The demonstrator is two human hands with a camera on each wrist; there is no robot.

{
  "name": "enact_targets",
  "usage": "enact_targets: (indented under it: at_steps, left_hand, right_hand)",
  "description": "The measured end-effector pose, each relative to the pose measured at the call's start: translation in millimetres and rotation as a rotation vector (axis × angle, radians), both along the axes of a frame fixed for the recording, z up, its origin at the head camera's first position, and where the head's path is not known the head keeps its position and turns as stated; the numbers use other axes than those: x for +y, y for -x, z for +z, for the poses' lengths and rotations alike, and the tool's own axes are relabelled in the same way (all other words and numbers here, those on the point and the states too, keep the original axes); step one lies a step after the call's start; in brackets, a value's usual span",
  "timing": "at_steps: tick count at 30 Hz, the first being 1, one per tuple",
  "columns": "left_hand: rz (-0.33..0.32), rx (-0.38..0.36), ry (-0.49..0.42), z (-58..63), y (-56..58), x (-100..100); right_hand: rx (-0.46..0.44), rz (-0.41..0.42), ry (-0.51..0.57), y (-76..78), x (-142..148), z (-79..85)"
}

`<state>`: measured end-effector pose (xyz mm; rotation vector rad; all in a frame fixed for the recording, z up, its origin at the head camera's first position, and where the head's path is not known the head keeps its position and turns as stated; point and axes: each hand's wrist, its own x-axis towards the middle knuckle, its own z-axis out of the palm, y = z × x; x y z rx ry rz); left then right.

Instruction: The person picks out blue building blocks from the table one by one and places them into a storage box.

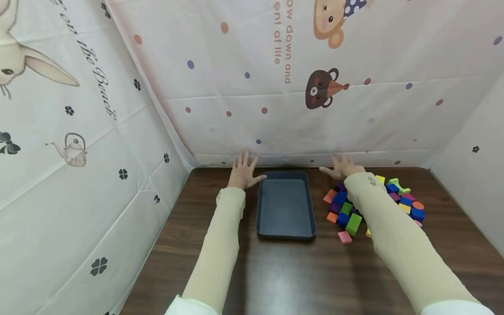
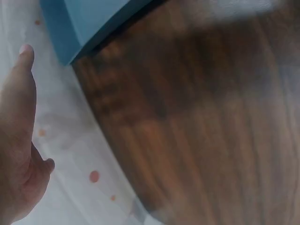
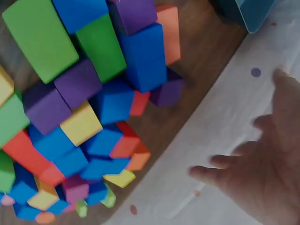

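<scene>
Fingers [image 1: 246, 159] spread, both hands held out near the worktop's [image 1: 287, 275] far edge.
The left hand's [image 1: 241, 176] fingers fan out, its thumb near the tray's [image 1: 285, 208] far left corner; the right hand's [image 1: 343, 169] fingers stand apart too, just beyond the blocks [image 1: 343, 219]. The dark tray lies on the worktop, the colourful blocks heaped to its right, partly hidden by the right sleeve [image 1: 397, 236]. Behind hangs a printed cloth [image 1: 220, 87].

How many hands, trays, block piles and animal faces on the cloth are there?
Hands: 2, left hand and right hand
Tray: 1
Block pile: 1
Animal faces: 3, rabbit, tan face and brown face
Total: 7
</scene>
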<state>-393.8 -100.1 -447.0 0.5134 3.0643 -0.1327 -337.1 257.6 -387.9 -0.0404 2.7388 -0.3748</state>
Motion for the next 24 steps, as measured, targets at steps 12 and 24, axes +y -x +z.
enact_targets:
  at_steps: [12,24]
  left_hand:
    - [0.187,-0.213,-0.374,-45.4,-20.7,19.7]
    - [0.396,0.107,-0.634,-79.3,-47.2,43.4]
  right_hand:
    - [-0.128,0.027,-0.093,-11.6,14.5,-30.3]
    - [-0.118,0.024,-0.102,-10.4,18.2,-41.7]
